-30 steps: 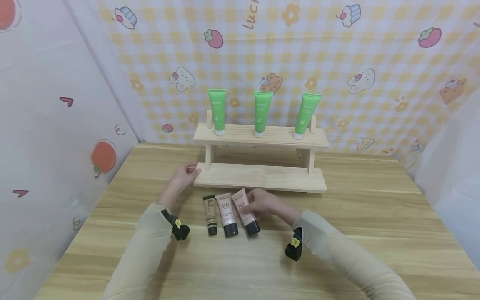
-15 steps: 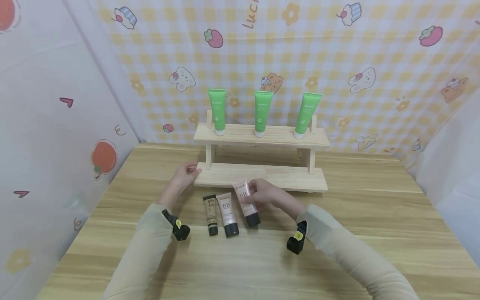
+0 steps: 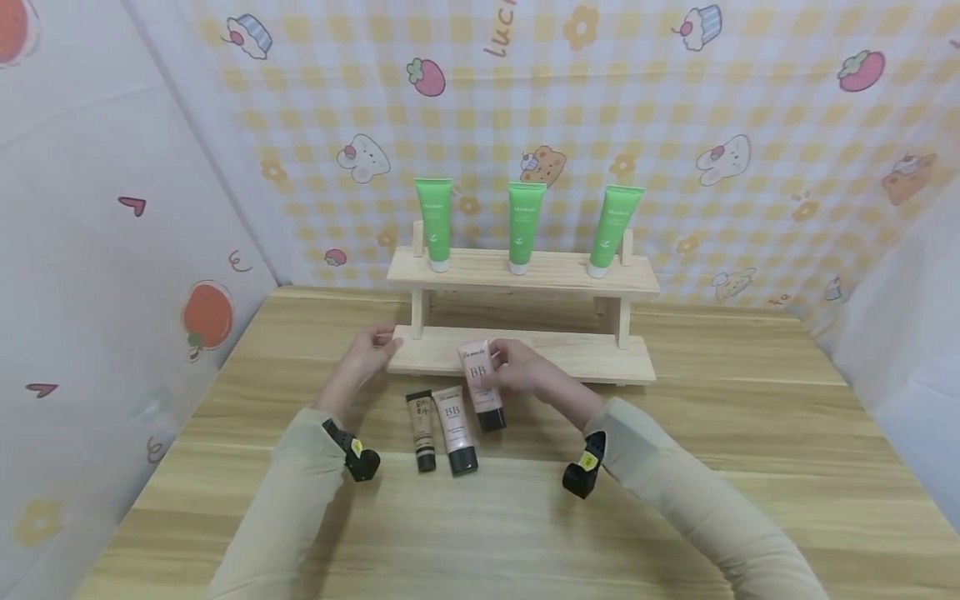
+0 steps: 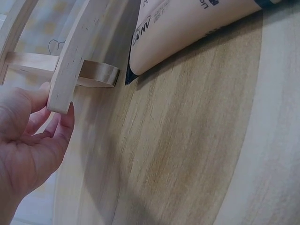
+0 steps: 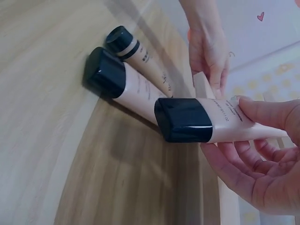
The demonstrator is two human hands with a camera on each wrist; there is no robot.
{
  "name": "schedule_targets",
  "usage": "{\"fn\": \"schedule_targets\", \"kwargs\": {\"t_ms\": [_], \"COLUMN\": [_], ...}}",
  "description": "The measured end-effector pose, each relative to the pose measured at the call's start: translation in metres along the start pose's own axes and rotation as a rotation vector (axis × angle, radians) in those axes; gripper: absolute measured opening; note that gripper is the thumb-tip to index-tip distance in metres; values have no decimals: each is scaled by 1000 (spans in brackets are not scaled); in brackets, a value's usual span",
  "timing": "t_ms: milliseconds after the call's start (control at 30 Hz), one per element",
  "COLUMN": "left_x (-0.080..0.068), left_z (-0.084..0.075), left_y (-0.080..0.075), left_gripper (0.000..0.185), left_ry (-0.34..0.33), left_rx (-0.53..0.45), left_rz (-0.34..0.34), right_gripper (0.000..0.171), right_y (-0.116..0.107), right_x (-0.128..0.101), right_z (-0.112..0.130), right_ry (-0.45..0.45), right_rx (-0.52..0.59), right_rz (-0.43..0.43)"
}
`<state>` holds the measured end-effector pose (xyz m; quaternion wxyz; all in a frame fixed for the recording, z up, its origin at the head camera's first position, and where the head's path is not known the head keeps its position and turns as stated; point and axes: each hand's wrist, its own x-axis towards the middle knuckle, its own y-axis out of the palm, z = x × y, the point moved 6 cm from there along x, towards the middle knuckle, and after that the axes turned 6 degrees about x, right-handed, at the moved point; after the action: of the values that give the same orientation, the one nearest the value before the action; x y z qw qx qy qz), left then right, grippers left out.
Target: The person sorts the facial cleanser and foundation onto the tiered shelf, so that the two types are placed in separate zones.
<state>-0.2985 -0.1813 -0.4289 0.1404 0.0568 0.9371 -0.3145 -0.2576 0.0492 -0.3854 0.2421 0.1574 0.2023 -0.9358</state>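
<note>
Three green tubes (image 3: 522, 225) are stood upright, caps down, along the top tier of a wooden shelf (image 3: 525, 354) set near the far edge of the table (image 3: 675, 500); the lower tier is bare. One pink BB tube (image 3: 480, 383) is held clear of the table by the right hand (image 3: 528, 379), pinched between thumb and fingers around its upper body, black cap pointing down towards the near edge, just in front of the lower tier's front edge. Two further tubes are left lying side by side on the table, just in front of the shelf's left half: a second pink BB tube (image 3: 456, 421) and a slimmer tan tube (image 3: 422, 427), both with black caps towards the near edge. The shelf's left end is steadied by the left hand (image 3: 365, 354), fingers lightly curled against the lower board's corner. Judged from this, the top tier is done, the first of three tubes is about to be set on the lower tier, and two are not yet lifted.
</note>
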Motion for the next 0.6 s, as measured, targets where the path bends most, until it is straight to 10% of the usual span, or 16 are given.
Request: {"fn": "schedule_targets", "kwargs": {"t_ms": [600], "left_x": [0], "left_z": [1], "left_y": [-1], "left_gripper": [54], "left_ry": [-6], "left_rx": [17], "left_rz": [19], "right_gripper": [38], "right_y": [-4], "right_x": [19], "right_z": [28], "right_ry": [-91], "right_rx": [60], "right_rz": [-102]}}
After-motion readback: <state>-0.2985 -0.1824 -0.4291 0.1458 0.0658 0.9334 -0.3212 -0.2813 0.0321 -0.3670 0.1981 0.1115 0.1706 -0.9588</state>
